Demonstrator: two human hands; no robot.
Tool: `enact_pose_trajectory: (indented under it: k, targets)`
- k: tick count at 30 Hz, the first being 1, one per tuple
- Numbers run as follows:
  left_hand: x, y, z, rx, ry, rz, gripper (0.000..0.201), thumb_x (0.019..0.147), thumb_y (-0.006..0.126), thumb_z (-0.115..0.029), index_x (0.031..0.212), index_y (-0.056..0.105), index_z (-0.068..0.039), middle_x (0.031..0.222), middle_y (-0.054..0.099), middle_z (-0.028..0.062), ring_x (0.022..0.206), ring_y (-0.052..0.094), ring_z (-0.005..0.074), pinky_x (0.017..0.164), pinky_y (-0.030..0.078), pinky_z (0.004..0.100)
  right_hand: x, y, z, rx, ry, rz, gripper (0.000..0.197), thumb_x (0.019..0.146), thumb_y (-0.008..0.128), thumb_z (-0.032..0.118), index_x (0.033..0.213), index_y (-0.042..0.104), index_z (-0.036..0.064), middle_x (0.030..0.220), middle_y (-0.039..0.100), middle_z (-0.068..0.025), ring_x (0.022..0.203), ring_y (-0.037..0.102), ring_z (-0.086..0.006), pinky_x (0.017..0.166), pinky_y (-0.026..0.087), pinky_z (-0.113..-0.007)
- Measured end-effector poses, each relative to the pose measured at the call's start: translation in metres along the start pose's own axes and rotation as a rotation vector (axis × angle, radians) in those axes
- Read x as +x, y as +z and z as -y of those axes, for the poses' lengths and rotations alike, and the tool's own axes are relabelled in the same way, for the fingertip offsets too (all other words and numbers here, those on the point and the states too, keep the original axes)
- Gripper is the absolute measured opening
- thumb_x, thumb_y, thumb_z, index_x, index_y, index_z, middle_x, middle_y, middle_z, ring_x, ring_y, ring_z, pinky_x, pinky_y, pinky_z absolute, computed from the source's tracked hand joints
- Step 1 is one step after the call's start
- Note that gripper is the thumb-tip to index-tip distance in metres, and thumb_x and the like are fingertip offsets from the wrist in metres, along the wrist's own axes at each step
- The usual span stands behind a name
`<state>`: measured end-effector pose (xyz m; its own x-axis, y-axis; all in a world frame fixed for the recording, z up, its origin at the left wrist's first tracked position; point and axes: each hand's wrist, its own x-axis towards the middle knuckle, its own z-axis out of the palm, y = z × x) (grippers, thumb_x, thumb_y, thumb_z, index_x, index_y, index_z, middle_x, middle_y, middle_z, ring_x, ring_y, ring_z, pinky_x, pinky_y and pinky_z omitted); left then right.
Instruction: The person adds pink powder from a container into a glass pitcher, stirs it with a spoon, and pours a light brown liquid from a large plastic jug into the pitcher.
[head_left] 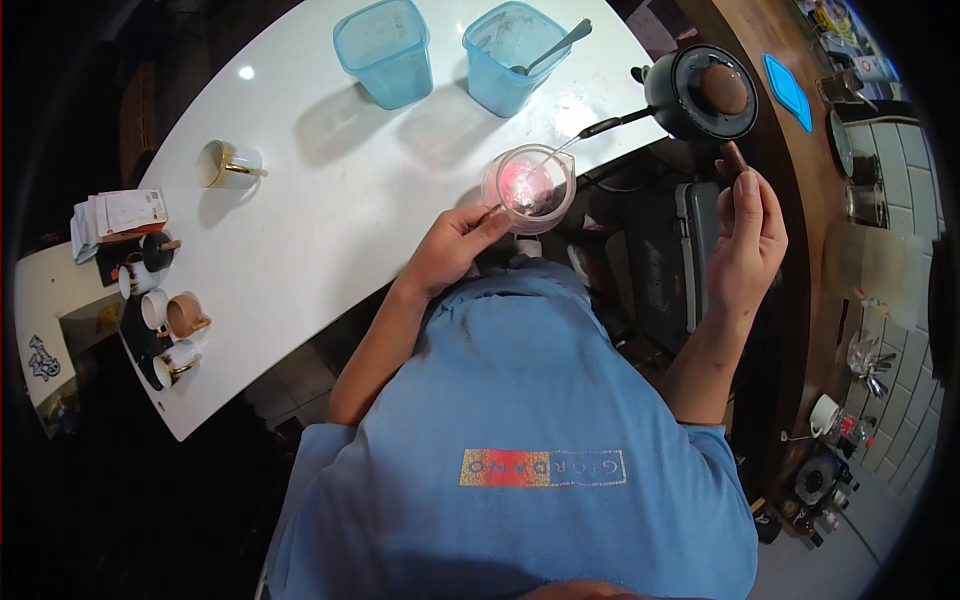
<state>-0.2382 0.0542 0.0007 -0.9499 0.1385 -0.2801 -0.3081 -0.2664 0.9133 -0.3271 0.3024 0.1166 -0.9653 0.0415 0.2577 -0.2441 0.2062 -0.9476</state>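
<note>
My left hand [450, 245] is closed on the side of a clear glass jug [530, 190] at the table's near edge. Inside the jug there is a pinkish-red glow and a bright glint. My right hand [748, 230] is raised on the right, its fingers wrapped round the brown handle of a black gooseneck kettle [688, 85]. The kettle has a round brown knob on its lid. Its thin spout points left toward the jug, and a fine clear streak runs from the tip down into the jug's mouth.
On the white table [300, 230] stand two blue translucent tubs [385, 70], one holding a metal spoon [558, 47]. A white mug [228, 165] is at the left, and several cups [186, 315] line the far-left edge. A wooden counter [800, 200] runs along the right, bearing a blue lid [788, 92].
</note>
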Motion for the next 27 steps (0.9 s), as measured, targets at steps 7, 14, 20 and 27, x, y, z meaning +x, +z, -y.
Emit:
enact_pose_trajectory:
  k: [7,14,20,27]
  targets:
    - [0.023,0.016,0.005,0.010,0.060,0.003,0.027,0.093,0.055,-0.025,0.089,0.065,0.000,0.072,0.049,-0.0075,0.069,0.039,0.0027,0.064,0.033,0.0202,0.022,-0.007,-0.008,0.048,-0.001,0.042,0.027,0.092,0.055,0.019,0.104,0.060,-0.0050,0.073,0.051,0.0013,0.064,0.042,-0.0032,0.056,0.031,-0.017]
    - [0.038,0.026,0.005,0.027,0.120,-0.109,0.029,0.093,0.055,-0.028,0.087,0.064,-0.001,0.072,0.048,-0.0083,0.068,0.037,0.0027,0.063,0.032,0.0203,0.045,-0.021,-0.017,0.056,0.007,0.121,0.027,0.093,0.054,0.019,0.102,0.060,-0.0052,0.072,0.049,0.0018,0.065,0.041,-0.0035,0.056,0.030,-0.018]
    - [0.050,0.039,0.003,0.016,0.141,-0.147,0.027,0.094,0.054,-0.026,0.082,0.062,-0.003,0.070,0.043,-0.0090,0.066,0.034,0.0029,0.062,0.030,0.0199,0.065,-0.031,-0.029,0.060,-0.017,0.155,0.027,0.093,0.054,0.020,0.101,0.060,-0.0054,0.072,0.049,0.0018,0.066,0.041,-0.0039,0.057,0.031,-0.018]
    - [0.068,0.054,0.014,-0.004,0.126,-0.162,0.031,0.093,0.054,-0.029,0.074,0.059,-0.005,0.069,0.048,-0.0055,0.067,0.038,0.0046,0.063,0.032,0.0208,0.084,-0.040,-0.047,0.025,-0.028,0.176,0.029,0.093,0.054,0.021,0.101,0.061,-0.0058,0.072,0.048,0.0021,0.066,0.041,-0.0042,0.059,0.032,-0.018]
